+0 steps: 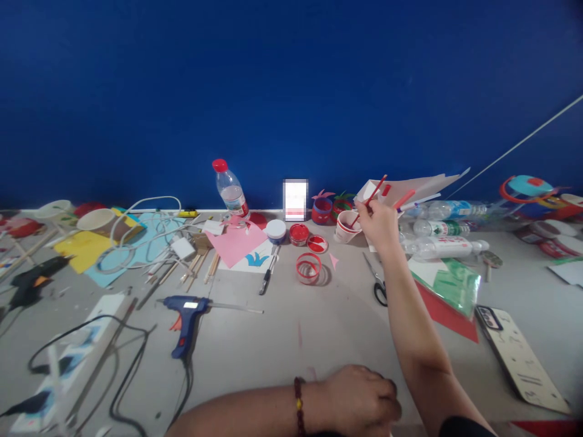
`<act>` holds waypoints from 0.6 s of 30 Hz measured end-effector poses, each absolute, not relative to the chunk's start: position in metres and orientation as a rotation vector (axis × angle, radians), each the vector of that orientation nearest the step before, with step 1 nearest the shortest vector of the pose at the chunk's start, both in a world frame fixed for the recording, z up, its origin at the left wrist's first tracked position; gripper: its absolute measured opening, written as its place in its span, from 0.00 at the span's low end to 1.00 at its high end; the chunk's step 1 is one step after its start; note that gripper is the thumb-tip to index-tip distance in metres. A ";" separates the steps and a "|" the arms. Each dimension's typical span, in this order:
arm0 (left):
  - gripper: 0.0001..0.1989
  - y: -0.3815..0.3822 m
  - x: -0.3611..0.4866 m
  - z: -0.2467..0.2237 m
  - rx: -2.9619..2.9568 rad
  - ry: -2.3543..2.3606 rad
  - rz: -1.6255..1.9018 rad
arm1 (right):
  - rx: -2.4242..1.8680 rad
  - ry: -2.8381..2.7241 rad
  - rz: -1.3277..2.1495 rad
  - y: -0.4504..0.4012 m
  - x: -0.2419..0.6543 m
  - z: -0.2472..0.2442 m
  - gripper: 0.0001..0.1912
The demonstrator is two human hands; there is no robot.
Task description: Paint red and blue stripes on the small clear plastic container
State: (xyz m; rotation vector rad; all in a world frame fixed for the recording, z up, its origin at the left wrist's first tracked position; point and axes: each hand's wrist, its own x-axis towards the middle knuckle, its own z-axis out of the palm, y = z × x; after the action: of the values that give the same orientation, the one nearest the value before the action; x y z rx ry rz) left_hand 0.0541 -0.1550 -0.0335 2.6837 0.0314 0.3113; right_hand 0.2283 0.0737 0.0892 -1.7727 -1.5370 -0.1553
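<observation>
My right hand (pixel 379 224) reaches out to the back and pinches a slim red-handled paintbrush (pixel 376 189). The brush's lower end dips into a white paper cup (pixel 344 229), so its tip is hidden. My left hand (pixel 362 397), below a beaded bracelet, rests near the front edge with its fingers curled; whatever they hold cannot be made out. Left of the cup are an open jar of red paint (pixel 299 234), its paint-smeared lid (pixel 317 244) and a clear ring with red rims (pixel 308 269). A white-lidded jar (pixel 276 231) stands beside them.
A blue glue gun (pixel 184 315) and a power strip (pixel 77 355) with cords lie left. Scissors (pixel 379 288) lie by my right forearm. Further right are plastic bottles (pixel 444 247) and a phone (pixel 523 358). A red-capped bottle (pixel 231 193) stands by the blue wall.
</observation>
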 end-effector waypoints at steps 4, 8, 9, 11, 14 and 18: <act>0.10 -0.155 0.054 -0.033 2.651 0.024 0.296 | -1.708 -1.466 -0.097 0.074 0.233 0.089 0.21; 0.11 -0.155 0.054 -0.033 2.643 0.034 0.277 | -1.753 -1.508 -0.069 0.076 0.234 0.086 0.20; 0.11 -0.155 0.054 -0.033 2.643 0.032 0.272 | -1.770 -1.531 -0.066 0.076 0.234 0.085 0.19; 0.11 -0.155 0.055 -0.034 2.647 0.025 0.266 | -1.777 -1.573 -0.073 0.077 0.233 0.086 0.19; 0.12 -0.156 0.055 -0.035 2.653 0.025 0.272 | -1.718 -1.611 -0.113 0.076 0.231 0.087 0.18; 0.12 -0.155 0.054 -0.035 2.648 0.020 0.279 | -1.678 -1.626 -0.157 0.076 0.229 0.087 0.18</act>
State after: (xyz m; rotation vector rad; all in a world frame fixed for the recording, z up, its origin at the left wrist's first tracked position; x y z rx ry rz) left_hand 0.0540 -0.1549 -0.0349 2.6482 0.0201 0.2785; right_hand 0.2286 0.0760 0.0872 -1.6784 -1.6261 -0.1574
